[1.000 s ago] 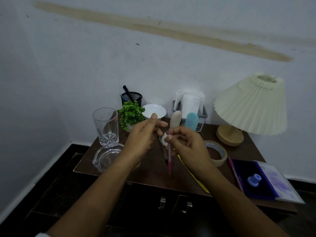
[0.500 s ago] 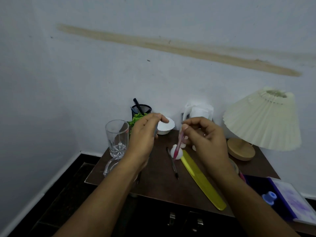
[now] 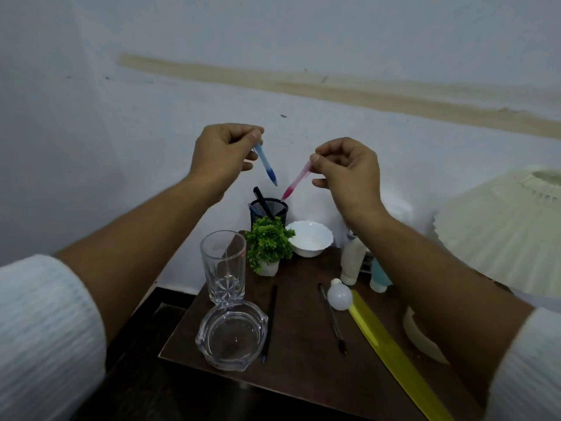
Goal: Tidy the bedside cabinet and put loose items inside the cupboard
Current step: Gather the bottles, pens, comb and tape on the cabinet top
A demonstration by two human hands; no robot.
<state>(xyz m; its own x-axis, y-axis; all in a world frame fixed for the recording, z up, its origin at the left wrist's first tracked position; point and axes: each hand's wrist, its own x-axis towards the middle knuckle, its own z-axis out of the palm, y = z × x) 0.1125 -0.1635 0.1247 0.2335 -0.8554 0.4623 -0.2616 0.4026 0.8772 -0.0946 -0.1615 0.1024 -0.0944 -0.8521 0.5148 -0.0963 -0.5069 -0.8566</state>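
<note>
My left hand (image 3: 224, 153) pinches a blue pen (image 3: 267, 165), tip pointing down toward the black mesh pen holder (image 3: 268, 211). My right hand (image 3: 349, 168) pinches a pink pen (image 3: 296, 183) whose tip hangs just above the holder's rim. Both hands are raised over the back of the brown cabinet top (image 3: 300, 317). Two black pens (image 3: 270, 320) (image 3: 332, 317) lie loose on the top. Beside them lie a white bulb (image 3: 340, 294) and a yellow ruler (image 3: 391, 350).
A tall glass (image 3: 224, 265) and a glass ashtray (image 3: 232, 337) stand at the left edge. A small green plant (image 3: 268, 243) and a white bowl (image 3: 309, 238) sit near the holder. Bottles (image 3: 352, 262), a tape roll (image 3: 422, 338) and a cream lamp shade (image 3: 501, 232) crowd the right.
Both hands rose from the cabinet top toward the pen holder. The left hand now holds a blue pen and the right still holds the pink one. The view tilted down and closer.
</note>
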